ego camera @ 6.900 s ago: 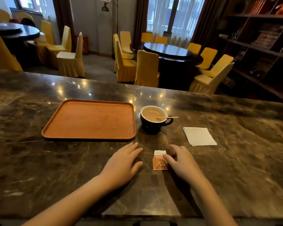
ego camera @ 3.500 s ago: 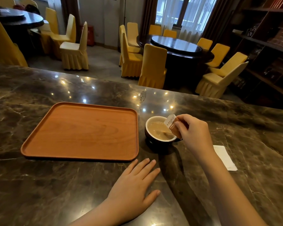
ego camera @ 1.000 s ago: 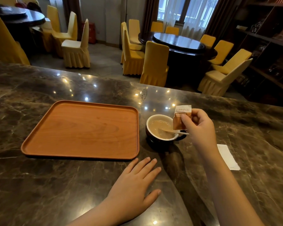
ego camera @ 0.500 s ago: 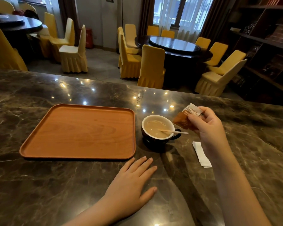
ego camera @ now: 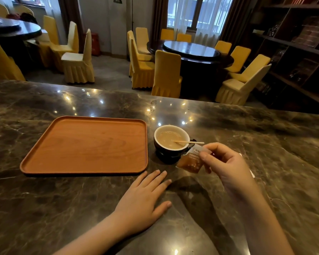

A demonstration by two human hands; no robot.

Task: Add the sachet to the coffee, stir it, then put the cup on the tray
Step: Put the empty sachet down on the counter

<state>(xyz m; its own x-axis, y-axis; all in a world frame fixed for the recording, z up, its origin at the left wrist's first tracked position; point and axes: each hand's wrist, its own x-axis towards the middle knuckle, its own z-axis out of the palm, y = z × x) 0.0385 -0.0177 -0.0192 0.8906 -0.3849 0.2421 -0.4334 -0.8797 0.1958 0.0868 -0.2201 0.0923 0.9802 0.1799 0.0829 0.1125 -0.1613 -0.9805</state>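
Head view: the sachet (ego camera: 191,161) is pinched in the right hand (ego camera: 226,165) and has been lowered from above the cup (ego camera: 170,142) to just beside it, so pouring is judged done. Milky coffee and a stirrer (ego camera: 188,142) are held in the cup; the tray (ego camera: 87,146) is bare. The left hand (ego camera: 143,203) is laid flat, open, on the counter (ego camera: 44,208).

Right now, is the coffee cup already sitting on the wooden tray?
No, the cup stands on the marble counter just right of the tray, which holds nothing.
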